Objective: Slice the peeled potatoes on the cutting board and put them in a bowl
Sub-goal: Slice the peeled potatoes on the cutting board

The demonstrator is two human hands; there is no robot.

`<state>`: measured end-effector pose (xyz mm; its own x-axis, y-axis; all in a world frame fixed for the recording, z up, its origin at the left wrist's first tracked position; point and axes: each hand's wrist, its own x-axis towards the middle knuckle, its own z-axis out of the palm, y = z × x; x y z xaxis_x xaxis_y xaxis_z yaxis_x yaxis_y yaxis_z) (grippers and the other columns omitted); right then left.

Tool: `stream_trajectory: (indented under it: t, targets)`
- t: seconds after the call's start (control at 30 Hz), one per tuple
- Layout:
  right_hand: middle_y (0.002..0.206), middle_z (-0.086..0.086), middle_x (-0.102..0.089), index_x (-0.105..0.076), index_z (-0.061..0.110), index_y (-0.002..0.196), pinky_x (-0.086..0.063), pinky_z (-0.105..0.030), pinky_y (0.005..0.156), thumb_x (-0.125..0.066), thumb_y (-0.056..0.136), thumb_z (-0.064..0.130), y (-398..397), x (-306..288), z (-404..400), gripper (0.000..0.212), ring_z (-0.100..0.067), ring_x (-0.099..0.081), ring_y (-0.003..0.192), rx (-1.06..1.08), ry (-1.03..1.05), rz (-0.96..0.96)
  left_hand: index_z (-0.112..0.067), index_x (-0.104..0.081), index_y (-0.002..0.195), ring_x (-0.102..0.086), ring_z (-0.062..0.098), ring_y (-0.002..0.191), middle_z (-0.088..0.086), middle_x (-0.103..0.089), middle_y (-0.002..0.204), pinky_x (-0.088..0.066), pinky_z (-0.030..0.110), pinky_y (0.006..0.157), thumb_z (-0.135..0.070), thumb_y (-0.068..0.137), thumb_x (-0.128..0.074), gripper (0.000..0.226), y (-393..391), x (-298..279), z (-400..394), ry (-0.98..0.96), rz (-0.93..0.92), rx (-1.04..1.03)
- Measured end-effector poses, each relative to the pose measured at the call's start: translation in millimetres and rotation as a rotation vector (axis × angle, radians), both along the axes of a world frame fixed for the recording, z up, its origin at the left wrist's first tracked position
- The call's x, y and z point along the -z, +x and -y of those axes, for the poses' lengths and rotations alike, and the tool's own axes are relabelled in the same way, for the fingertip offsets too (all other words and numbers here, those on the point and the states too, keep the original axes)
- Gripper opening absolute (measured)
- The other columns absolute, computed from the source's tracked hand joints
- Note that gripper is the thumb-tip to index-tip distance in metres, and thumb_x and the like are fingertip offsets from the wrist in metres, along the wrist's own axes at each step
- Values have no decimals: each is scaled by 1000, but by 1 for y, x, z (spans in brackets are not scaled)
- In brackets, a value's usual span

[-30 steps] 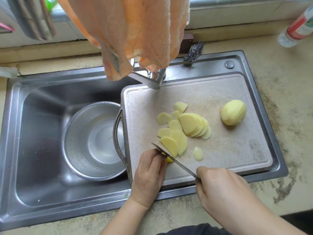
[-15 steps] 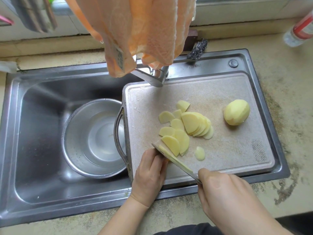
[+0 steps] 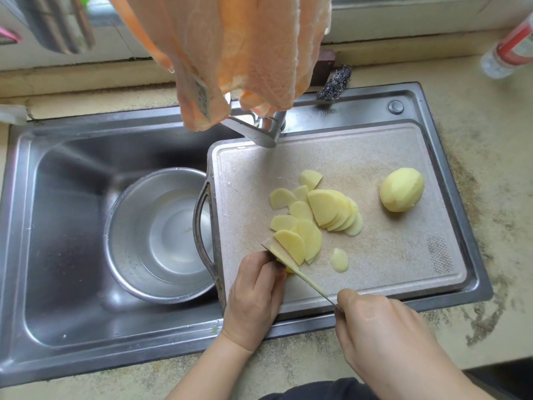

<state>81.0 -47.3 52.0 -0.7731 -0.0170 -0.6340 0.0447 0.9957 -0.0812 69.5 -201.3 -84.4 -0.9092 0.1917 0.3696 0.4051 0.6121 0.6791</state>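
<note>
Left hand pinned the last stub, right hand gripped the knife; slices lay piled, one potato whole, bowl unfilled.

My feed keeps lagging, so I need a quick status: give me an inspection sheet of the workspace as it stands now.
Surface: board lies across the sink's right side; stained counter around it.
Job's things: slices piled mid-board; whole potato at board's right; potato end under the left hand, mostly hidden; bowl in the sink, no potato in it.
Clutter: scourer behind sink; bottle at far right.
Grippers: left hand holds the potato end; right hand grips the knife, blade against the piece.
Cables: nothing seen.
Surroundings: orange cloth hanging over the tap; window ledge behind.
</note>
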Motion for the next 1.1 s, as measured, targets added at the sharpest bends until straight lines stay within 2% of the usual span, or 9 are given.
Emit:
stream_trajectory:
  t: [0.27,0.4,0.57,0.77,0.87,0.97,1.03,1.1]
  targets:
    - [57,2,-29,-29,23,76,-29,-32,60,-38,89,28,1,3,2,16,-23,-62,88,0,10,3,-9,-54,99,-53,24,84,4,-50,101,-47,32,75,-14,95,-53,7,1,0,0,0,7,13]
    - [58,4,-29,-28,24,77,-29,-31,61,-39,88,26,0,5,4,16,-22,-62,89,-4,13,11,-7,-55,99,-51,22,83,4,-50,100,-46,30,75,-20,100,-45,17,-1,-1,0,12,12,3]
    - [59,3,-29,-30,24,79,-30,-30,62,-40,88,22,1,7,6,13,-23,-62,91,-26,-1,25,3,-62,89,-50,23,80,7,-51,93,-46,30,73,-19,99,-45,30,0,0,0,5,44,-14]
    - [59,3,-33,-28,22,74,-28,-32,59,-40,87,17,-3,14,7,18,-25,-61,87,-46,2,-14,4,-63,89,-53,25,82,12,-56,93,-47,33,75,-15,95,-52,22,1,2,0,-16,62,-20]
    - [58,4,-28,-28,23,73,-27,-32,58,-42,87,15,-8,23,6,21,-27,-58,79,-78,-9,-44,2,-62,92,-55,28,83,13,-57,95,-47,36,75,-8,90,-56,12,2,5,1,-31,74,-11]
    - [57,5,-30,-35,22,76,-28,-32,57,-43,87,15,-14,32,3,15,-26,-45,68,-66,-52,-42,1,-62,93,-55,26,87,9,-55,99,-47,34,81,-1,86,-60,8,2,6,3,-23,73,2]
    - [61,4,-40,-45,20,80,-32,-31,58,-43,87,18,-22,37,-1,8,-27,-50,71,-34,-99,-37,-5,-61,95,-54,21,92,5,-53,104,-46,26,88,-3,86,-60,9,1,4,2,10,66,-3]
    - [72,-1,-53,-55,21,87,-38,-31,61,-46,89,24,-35,38,-8,10,-30,-57,80,14,-147,-13,-10,-57,100,-53,17,99,4,-53,109,-43,23,95,-6,88,-60,14,-1,2,2,32,64,-15]
